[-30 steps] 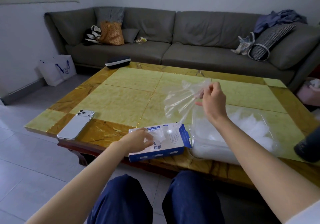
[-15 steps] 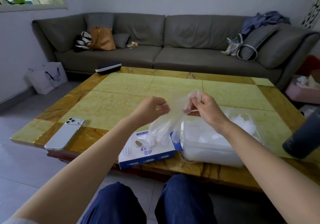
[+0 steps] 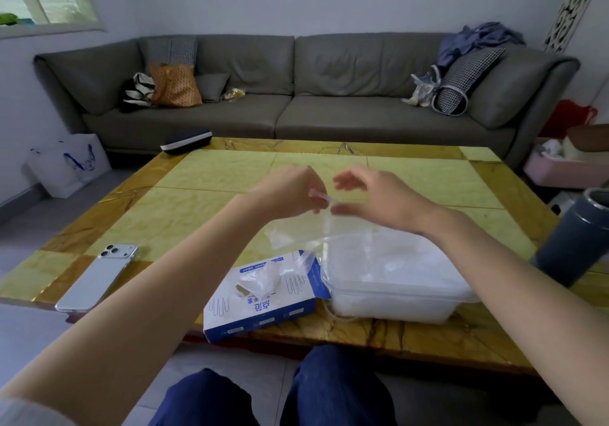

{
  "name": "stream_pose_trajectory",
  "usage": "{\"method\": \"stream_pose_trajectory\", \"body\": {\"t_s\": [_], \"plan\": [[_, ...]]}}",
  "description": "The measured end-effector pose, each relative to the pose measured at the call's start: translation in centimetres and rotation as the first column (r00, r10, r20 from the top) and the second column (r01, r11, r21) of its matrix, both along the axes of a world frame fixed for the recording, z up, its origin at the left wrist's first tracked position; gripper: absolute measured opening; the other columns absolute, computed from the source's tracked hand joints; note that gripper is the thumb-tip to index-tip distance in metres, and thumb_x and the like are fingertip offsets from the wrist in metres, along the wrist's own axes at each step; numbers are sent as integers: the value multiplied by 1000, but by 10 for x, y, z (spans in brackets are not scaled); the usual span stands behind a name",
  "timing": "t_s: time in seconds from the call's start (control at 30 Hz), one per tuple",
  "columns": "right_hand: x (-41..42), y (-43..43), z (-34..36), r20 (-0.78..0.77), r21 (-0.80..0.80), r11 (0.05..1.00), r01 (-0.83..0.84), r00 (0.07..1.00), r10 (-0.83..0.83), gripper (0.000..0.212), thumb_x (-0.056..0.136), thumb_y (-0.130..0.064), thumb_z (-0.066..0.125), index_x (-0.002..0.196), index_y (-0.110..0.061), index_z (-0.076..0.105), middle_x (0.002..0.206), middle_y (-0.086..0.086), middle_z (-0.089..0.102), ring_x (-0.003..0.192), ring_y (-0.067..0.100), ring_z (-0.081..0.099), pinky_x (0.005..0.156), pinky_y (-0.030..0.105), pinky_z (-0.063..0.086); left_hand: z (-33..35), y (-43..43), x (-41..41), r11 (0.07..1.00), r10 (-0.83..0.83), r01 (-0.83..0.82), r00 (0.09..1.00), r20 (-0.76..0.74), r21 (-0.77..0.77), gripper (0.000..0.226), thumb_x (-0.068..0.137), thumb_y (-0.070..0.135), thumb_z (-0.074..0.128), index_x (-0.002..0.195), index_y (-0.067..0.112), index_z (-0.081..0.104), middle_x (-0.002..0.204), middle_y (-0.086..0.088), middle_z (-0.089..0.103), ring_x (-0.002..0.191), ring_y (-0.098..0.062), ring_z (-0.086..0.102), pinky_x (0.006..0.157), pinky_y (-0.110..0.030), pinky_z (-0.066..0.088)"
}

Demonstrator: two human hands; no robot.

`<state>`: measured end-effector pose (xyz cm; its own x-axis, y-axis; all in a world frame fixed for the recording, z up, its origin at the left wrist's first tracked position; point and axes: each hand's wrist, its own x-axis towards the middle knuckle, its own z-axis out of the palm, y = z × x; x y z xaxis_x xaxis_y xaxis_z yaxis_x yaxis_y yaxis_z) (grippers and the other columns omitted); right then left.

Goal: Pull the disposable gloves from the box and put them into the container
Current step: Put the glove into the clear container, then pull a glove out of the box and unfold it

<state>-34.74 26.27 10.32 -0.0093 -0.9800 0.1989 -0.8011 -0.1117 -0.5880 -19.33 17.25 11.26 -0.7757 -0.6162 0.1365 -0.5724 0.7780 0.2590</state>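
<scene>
A thin clear disposable glove (image 3: 298,232) hangs over the table between my two hands. My left hand (image 3: 291,191) pinches its top edge. My right hand (image 3: 374,196) is just to the right, fingers and thumb curved apart, the thumb tip at the glove's edge. Below them the blue-and-white glove box (image 3: 263,303) lies at the table's near edge, with another glove poking out of its slot. Right beside the box stands the clear plastic container (image 3: 395,293), holding a heap of whitish gloves.
A white phone (image 3: 95,277) lies at the table's near left. At the right edge stands a dark bottle (image 3: 573,237), and a dark case (image 3: 186,140) sits on the far left corner. A grey sofa (image 3: 296,109) runs behind the table (image 3: 214,195). My knees are below the near edge.
My left hand left the box, rose and took the glove's top edge beside my right hand. My right hand's fingers have spread apart. The glove now hangs lower, near the container.
</scene>
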Motion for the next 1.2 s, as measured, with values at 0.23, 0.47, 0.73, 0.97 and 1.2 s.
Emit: {"method": "stream_pose_trajectory", "body": {"t_s": [0.23,0.47,0.73,0.97,1.2], "plan": [[-29,-12,-25,34,82,987,139,989,-142,30,82,1,64,72,-23,49,76,-2,54,73,19,54,77,33,49,5,4,-28,999,33,-33,999,-40,0,7,88,18,63,95,19,62,86,4,70,86,-17,63,71,-29,48],[-57,9,-8,-191,-600,746,287,855,-483,21,82,14,54,93,-4,58,90,10,59,83,26,53,61,29,40,2,16,-54,949,4,-137,905,-425,-283,12,90,24,60,96,18,69,101,2,71,93,-19,63,87,-32,46],[-74,48,-54,-486,-506,862,-22,833,-264,34,68,20,54,81,-9,65,79,3,61,77,21,54,66,28,46,-58,21,-36,914,-210,199,978,8,-354,33,96,17,50,127,28,59,151,1,33,144,-18,21,119,-42,4],[-75,55,-74,-425,301,953,23,898,112,53,83,14,37,108,-23,66,104,-5,57,95,9,58,85,23,45,-88,29,-50,942,-124,253,872,473,-219,48,93,0,38,128,27,57,148,6,39,147,-15,-2,105,-46,-26],[-81,52,-49,104,512,834,-207,978,178,57,86,-6,64,134,-29,44,123,-18,53,117,-5,48,100,10,34,-90,32,-69,968,-128,226,812,570,-105,47,91,-2,39,122,25,60,134,0,51,139,-18,27,116,-47,-3]]}}
